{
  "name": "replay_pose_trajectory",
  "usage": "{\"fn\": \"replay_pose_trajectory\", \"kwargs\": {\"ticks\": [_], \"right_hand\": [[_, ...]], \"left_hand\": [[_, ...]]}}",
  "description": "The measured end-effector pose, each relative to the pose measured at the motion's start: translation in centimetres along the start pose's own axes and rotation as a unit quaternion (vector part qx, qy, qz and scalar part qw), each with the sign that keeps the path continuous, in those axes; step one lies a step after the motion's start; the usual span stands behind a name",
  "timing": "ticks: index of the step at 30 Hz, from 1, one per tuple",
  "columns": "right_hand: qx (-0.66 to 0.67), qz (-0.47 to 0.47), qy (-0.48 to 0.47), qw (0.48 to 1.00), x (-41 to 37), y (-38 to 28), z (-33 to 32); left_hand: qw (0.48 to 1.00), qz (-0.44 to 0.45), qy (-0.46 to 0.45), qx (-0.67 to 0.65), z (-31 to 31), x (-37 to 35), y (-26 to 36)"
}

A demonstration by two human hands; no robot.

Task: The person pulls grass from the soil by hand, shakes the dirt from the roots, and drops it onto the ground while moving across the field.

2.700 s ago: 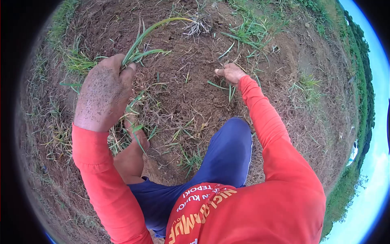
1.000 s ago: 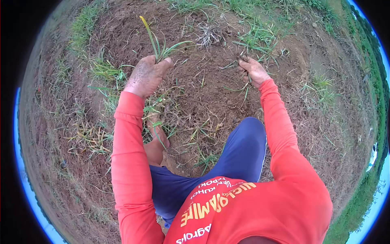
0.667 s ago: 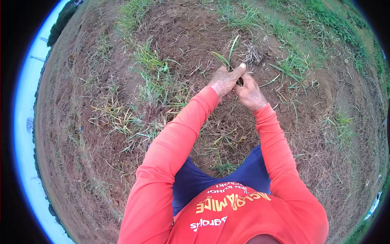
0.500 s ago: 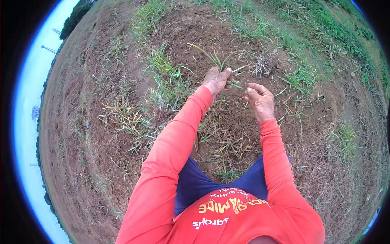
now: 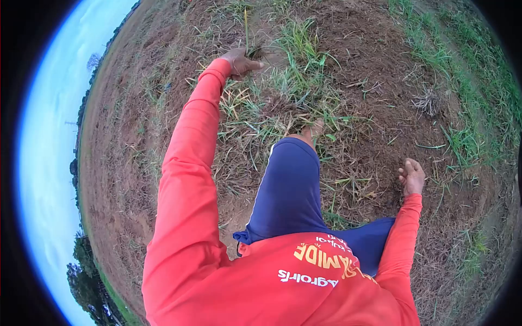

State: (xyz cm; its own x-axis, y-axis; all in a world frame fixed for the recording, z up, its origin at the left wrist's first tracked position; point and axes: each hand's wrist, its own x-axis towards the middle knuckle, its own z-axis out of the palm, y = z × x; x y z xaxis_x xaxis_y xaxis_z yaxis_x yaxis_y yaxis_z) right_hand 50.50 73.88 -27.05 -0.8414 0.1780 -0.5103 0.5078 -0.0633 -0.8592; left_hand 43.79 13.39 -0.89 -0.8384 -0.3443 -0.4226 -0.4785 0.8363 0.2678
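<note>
The left hand (image 5: 239, 61) was closed on a thin grass bunch (image 5: 246, 30), whose blades stood up above the fist. The right hand (image 5: 411, 176) hung empty with its fingers loosely spread, low over the soil (image 5: 380, 65). Half a second earlier both hands had met in front of the body around that bunch. By now the left arm had swung far out to the person's left and the right had dropped back to the side. That suggested the bunch was free of the ground and being carried away from the worked patch. In count, there was one stretch of bare soil, one blue trouser leg (image 5: 288, 185) and one large green clump (image 5: 302, 65) between the left hand and the leg. There was also one bare foot (image 5: 312, 130), one dry root tuft (image 5: 427, 101) lying loose, two hands and one held bunch.
</note>
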Motion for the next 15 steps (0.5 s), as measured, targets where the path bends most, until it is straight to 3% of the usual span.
{"fn": "replay_pose_trajectory", "kwargs": {"ticks": [2,5,9,12,13,15], "right_hand": [[-0.033,0.002,0.026,0.999,-0.9,0.3,0.1],[-0.108,0.020,0.047,0.993,1.9,3.1,-2.4],[-0.124,-0.019,0.002,0.992,4.2,4.7,-4.5],[-0.130,-0.030,0.005,0.991,4.2,4.1,-3.3],[-0.151,0.000,-0.008,0.989,5.0,4.2,-3.2],[-0.141,-0.005,-0.007,0.990,4.6,2.7,-2.2]], "left_hand": [[0.988,0.025,0.013,0.150,-0.9,0.4,-1.7],[0.981,0.035,0.030,0.190,-3.5,-1.3,-0.4],[0.969,0.180,0.085,0.143,-5.2,-3.0,4.0],[0.946,0.281,0.143,0.079,-5.1,-12.4,12.8],[0.932,0.320,0.163,0.047,-4.2,-14.9,15.4],[0.926,0.347,0.128,-0.083,0.2,-12.2,18.4]]}}
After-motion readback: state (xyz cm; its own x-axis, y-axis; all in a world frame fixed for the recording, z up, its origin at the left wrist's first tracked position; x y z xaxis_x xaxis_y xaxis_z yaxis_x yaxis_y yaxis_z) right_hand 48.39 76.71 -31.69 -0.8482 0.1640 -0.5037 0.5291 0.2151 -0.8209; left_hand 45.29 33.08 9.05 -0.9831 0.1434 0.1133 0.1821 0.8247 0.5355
